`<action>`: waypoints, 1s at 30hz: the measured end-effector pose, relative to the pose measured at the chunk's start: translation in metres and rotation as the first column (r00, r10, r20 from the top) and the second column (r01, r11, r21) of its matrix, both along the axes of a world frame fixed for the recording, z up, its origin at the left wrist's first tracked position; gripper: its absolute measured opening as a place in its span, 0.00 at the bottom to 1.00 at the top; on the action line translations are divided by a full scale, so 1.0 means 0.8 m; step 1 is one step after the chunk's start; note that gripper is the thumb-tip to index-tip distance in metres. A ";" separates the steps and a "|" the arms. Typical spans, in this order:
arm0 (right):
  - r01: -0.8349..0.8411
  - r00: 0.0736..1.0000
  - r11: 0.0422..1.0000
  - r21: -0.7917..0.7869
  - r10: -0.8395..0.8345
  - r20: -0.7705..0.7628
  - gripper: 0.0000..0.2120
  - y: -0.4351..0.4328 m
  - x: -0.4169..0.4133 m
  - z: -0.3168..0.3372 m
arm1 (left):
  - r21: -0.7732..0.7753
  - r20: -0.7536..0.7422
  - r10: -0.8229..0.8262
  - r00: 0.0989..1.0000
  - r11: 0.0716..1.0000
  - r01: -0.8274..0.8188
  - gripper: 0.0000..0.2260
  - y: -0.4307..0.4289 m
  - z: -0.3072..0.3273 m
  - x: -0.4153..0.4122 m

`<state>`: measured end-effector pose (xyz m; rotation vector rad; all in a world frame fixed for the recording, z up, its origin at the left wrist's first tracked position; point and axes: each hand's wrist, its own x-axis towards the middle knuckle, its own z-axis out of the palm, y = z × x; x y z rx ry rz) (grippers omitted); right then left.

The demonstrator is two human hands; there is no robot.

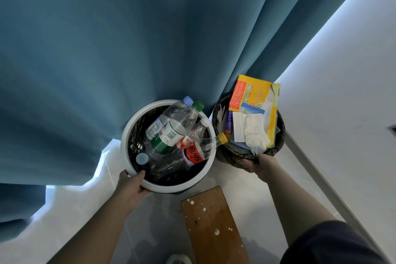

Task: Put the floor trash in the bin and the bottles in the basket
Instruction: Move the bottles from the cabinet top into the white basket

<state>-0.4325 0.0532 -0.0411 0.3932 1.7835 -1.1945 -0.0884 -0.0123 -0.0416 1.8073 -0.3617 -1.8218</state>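
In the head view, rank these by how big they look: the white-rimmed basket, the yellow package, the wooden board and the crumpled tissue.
1. white-rimmed basket
2. wooden board, though nearness to the camera makes this ranking unsure
3. yellow package
4. crumpled tissue

Both forearms are bare from wrist to elbow. Left hand [130, 186]: no glove, ring or watch visible. Right hand [260, 166]: likewise unadorned. A dark navy short sleeve [334, 244] covers the right upper arm. A white shoe toe [179, 259] shows at the frame's lower edge.
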 end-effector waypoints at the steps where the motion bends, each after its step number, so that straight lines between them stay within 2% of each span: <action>1: -0.011 1.000 1.000 -0.015 0.011 0.005 0.18 0.001 -0.001 -0.001 | 0.007 -0.015 -0.004 1.000 1.000 0.004 0.17 0.001 0.001 0.001; 6: 0.000 1.000 0.996 -0.087 -0.001 -0.011 0.18 0.006 -0.006 0.005 | 0.079 -0.084 -0.041 0.996 0.996 0.048 0.19 0.010 0.005 -0.001; 10: 0.017 0.995 0.992 -0.122 -0.029 -0.094 0.17 0.004 -0.008 0.016 | 0.067 -0.096 -0.041 0.995 0.997 0.048 0.19 0.011 0.005 -0.010; 19: 0.048 0.996 0.986 -0.159 -0.060 -0.070 0.19 -0.014 -0.014 0.012 | 0.037 -0.102 -0.062 0.993 0.997 0.066 0.16 -0.003 0.013 -0.046; 23: 0.041 0.989 0.972 -0.233 -0.073 -0.132 0.19 -0.021 -0.022 0.015 | 0.024 -0.101 -0.076 0.992 0.997 0.079 0.16 -0.014 0.012 -0.066; 26: 0.122 0.987 0.941 -0.315 -0.148 -0.063 0.21 -0.020 -0.027 0.017 | 0.013 -0.120 -0.094 0.988 0.995 0.096 0.17 -0.020 0.009 -0.075; 30: 0.081 0.995 0.971 -0.223 -0.091 -0.036 0.22 -0.024 -0.033 0.003 | -0.047 -0.111 -0.119 0.987 0.992 0.114 0.18 -0.019 0.005 -0.079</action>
